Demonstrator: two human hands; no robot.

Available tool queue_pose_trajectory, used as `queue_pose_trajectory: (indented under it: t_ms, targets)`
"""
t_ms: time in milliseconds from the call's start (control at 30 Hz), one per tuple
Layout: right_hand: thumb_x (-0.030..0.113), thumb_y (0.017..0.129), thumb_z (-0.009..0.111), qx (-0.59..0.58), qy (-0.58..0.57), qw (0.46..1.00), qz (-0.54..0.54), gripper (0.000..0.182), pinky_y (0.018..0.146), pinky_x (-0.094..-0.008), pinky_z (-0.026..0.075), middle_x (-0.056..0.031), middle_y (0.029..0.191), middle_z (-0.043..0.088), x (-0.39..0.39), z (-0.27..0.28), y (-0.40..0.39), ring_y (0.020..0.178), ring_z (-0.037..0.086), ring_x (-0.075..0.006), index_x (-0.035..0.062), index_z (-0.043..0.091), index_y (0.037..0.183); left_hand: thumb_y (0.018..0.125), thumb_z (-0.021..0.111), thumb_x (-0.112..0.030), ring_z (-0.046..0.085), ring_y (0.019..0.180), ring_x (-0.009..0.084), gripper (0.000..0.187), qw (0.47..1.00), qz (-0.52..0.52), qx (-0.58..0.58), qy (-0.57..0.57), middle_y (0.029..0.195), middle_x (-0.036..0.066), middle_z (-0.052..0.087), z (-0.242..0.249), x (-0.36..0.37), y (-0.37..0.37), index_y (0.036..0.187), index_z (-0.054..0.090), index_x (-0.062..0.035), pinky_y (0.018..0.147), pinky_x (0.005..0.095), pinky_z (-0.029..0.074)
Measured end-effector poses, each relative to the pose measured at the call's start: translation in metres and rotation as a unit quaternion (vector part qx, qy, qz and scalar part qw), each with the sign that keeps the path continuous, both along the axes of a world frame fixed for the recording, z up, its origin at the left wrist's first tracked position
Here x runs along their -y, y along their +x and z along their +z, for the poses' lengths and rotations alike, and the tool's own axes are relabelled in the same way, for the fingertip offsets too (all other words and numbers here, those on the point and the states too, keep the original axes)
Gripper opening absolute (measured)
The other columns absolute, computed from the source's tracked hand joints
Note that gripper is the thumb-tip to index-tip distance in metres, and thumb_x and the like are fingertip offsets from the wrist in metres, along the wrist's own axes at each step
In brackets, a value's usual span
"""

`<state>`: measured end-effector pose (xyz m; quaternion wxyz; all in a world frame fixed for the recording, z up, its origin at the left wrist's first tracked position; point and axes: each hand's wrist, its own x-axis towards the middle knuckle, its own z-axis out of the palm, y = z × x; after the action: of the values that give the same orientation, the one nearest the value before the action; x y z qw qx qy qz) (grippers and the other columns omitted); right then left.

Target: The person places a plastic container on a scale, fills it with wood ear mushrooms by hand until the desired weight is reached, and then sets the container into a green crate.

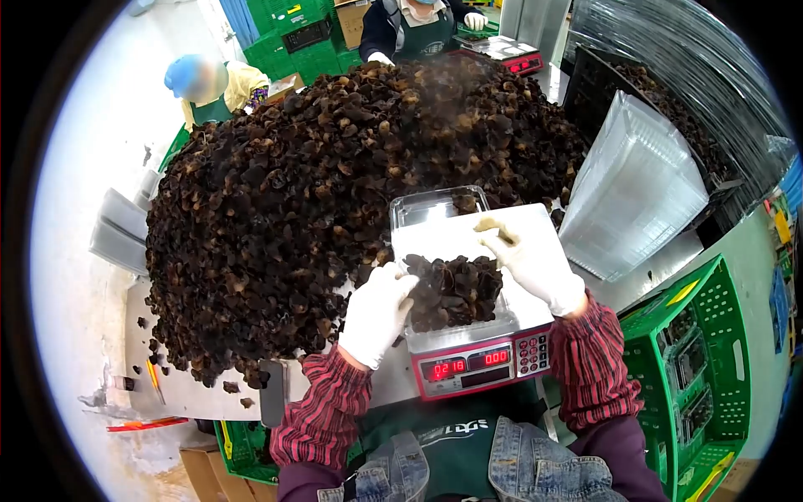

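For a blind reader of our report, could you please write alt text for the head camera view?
Two white-gloved hands, left hand and right hand, rest on a clear tray of dark dried mushrooms on a red-faced scale. A huge mushroom heap covers the table behind, stacked clear trays at right.

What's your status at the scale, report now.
Left hand on mushrooms in tray. Right hand pinching one piece above. Scale lit. Nothing blocking.

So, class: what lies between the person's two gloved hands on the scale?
In the head view, a clear tray heaped with dark dried mushrooms lies between the left hand and right hand.
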<state>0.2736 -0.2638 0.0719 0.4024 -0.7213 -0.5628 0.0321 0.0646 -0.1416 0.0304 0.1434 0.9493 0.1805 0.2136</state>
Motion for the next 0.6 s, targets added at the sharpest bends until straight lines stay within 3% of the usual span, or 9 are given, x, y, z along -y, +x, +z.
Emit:
queue_pose_trajectory:
  t_ms: [33, 133, 200, 267, 300, 333, 467, 567, 600]
  targets:
    - [0.014, 0.088, 0.064, -0.075, -0.006, 0.997, -0.033, 0.015, 0.053, -0.0256, 0.046, -0.0074, 0.077, 0.065, 0.011, 0.001, -0.006, 0.056, 0.056, -0.0115, 0.0021, 0.067, 0.097, 0.071, 0.070, -0.005, 0.059, 0.086, 0.0266, 0.029, 1.000, -0.001, 0.005, -0.002, 0.089, 0.009, 0.054, 0.001, 0.001, 0.001, 0.098, 0.065, -0.0074, 0.069, 0.0342, 0.050]
    - [0.021, 0.092, 0.059, -0.238, -0.054, 0.967, -0.077, 0.021, 0.059, -0.0250, 0.046, -0.0085, 0.086, 0.067, 0.028, 0.002, -0.002, 0.060, 0.059, -0.0137, 0.0055, 0.064, 0.105, 0.070, 0.070, -0.005, 0.059, 0.085, 0.0263, 0.024, 0.999, 0.024, -0.031, 0.011, 0.088, 0.008, 0.054, 0.000, 0.000, 0.001, 0.093, 0.064, -0.0073, 0.069, 0.0344, 0.050]
    - [0.022, 0.091, 0.059, -0.252, -0.028, 0.964, -0.080, 0.022, 0.057, -0.0245, 0.046, -0.0072, 0.085, 0.067, 0.026, -0.013, 0.009, 0.057, 0.058, -0.0117, 0.0047, 0.065, 0.104, 0.070, 0.069, -0.006, 0.059, 0.084, 0.0261, 0.017, 0.999, 0.022, -0.020, 0.021, 0.086, 0.007, 0.054, -0.003, 0.000, 0.001, 0.086, 0.064, -0.0080, 0.068, 0.0345, 0.051]
    - [0.022, 0.090, 0.061, -0.171, -0.034, 0.978, -0.115, 0.024, 0.056, -0.0259, 0.046, -0.0098, 0.083, 0.066, 0.019, -0.016, 0.020, 0.056, 0.058, -0.0122, 0.0027, 0.065, 0.103, 0.070, 0.067, -0.004, 0.059, 0.083, 0.0259, 0.012, 0.999, 0.008, 0.007, 0.032, 0.085, 0.006, 0.054, -0.003, 0.000, 0.001, 0.081, 0.062, -0.0084, 0.067, 0.0348, 0.050]
    - [0.021, 0.088, 0.061, -0.169, -0.078, 0.977, -0.101, 0.022, 0.060, -0.0312, 0.049, -0.0145, 0.081, 0.065, 0.012, -0.003, 0.023, 0.062, 0.063, -0.0203, 0.0017, 0.066, 0.098, 0.071, 0.066, -0.003, 0.059, 0.082, 0.0260, 0.012, 0.999, 0.019, 0.018, 0.030, 0.084, 0.007, 0.054, 0.003, 0.002, 0.000, 0.080, 0.061, -0.0083, 0.067, 0.0348, 0.050]
    - [0.021, 0.088, 0.061, -0.169, -0.077, 0.977, -0.102, 0.022, 0.060, -0.0312, 0.049, -0.0145, 0.081, 0.065, 0.000, -0.005, 0.031, 0.062, 0.063, -0.0203, 0.0017, 0.066, 0.098, 0.071, 0.065, -0.002, 0.058, 0.082, 0.0260, 0.012, 0.999, 0.028, 0.027, 0.026, 0.083, 0.007, 0.054, 0.013, 0.004, -0.004, 0.080, 0.060, -0.0082, 0.066, 0.0349, 0.049]
    - [0.019, 0.083, 0.063, 0.115, -0.109, 0.985, -0.073, 0.018, 0.070, -0.0397, 0.049, -0.0186, 0.085, 0.064, -0.057, -0.031, 0.059, 0.078, 0.063, -0.0334, 0.0015, 0.063, 0.087, 0.077, 0.063, 0.003, 0.062, 0.079, 0.0285, 0.014, 0.991, 0.049, 0.128, 0.003, 0.088, 0.011, 0.062, 0.025, -0.007, -0.021, 0.090, 0.061, -0.0038, 0.071, 0.0309, 0.050]
    - [0.019, 0.078, 0.066, 0.222, -0.174, 0.958, -0.043, 0.017, 0.071, -0.0408, 0.051, -0.0179, 0.080, 0.066, -0.094, -0.045, 0.064, 0.079, 0.065, -0.0338, 0.0022, 0.066, 0.082, 0.086, 0.061, 0.002, 0.060, 0.071, 0.0135, 0.010, 0.981, 0.127, 0.144, -0.043, 0.083, 0.007, 0.065, 0.030, -0.021, -0.064, 0.095, 0.062, -0.0011, 0.067, 0.0252, 0.048]
    - [0.016, 0.075, 0.066, 0.232, -0.224, 0.946, -0.034, 0.014, 0.070, -0.0403, 0.052, -0.0183, 0.079, 0.067, -0.102, -0.045, 0.063, 0.078, 0.066, -0.0336, 0.0025, 0.068, 0.078, 0.088, 0.062, -0.006, 0.064, 0.076, 0.0252, 0.008, 0.968, 0.189, 0.140, -0.082, 0.089, 0.012, 0.066, 0.039, -0.021, -0.086, 0.095, 0.063, -0.0022, 0.070, 0.0319, 0.051]
